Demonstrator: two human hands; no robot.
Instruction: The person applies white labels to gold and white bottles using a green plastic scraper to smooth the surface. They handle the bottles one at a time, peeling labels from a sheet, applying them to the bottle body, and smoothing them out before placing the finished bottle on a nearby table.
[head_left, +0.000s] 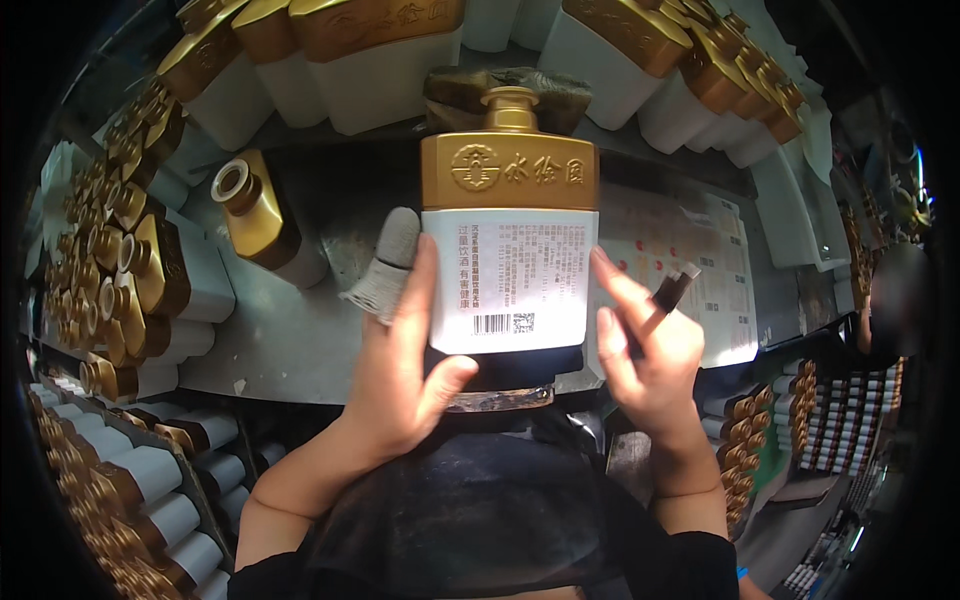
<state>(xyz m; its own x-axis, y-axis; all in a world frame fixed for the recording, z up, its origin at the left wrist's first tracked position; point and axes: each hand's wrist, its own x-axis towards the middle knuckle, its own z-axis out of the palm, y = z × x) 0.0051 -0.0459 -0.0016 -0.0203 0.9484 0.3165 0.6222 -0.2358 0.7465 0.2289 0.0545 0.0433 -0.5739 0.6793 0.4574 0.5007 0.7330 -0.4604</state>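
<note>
A flat bottle with a raised-pattern gold shoulder and neck stands face-on in front of me. Its white lower body carries printed text and a barcode. My left hand steadies its left edge, the thumb near the lower corner; a grey fabric finger cover sits on one finger. At the right edge my right hand rests its index fingertip against the bottle. Between other fingers of that hand is a small dark flat tool with a pale end. Under the bottle shows a dark support.
A wrapped block sits behind the bottle. Another gold-topped bottle stands left on the grey table. Printed sheets lie to the right. Rows of similar bottles crowd the left, back and both lower sides.
</note>
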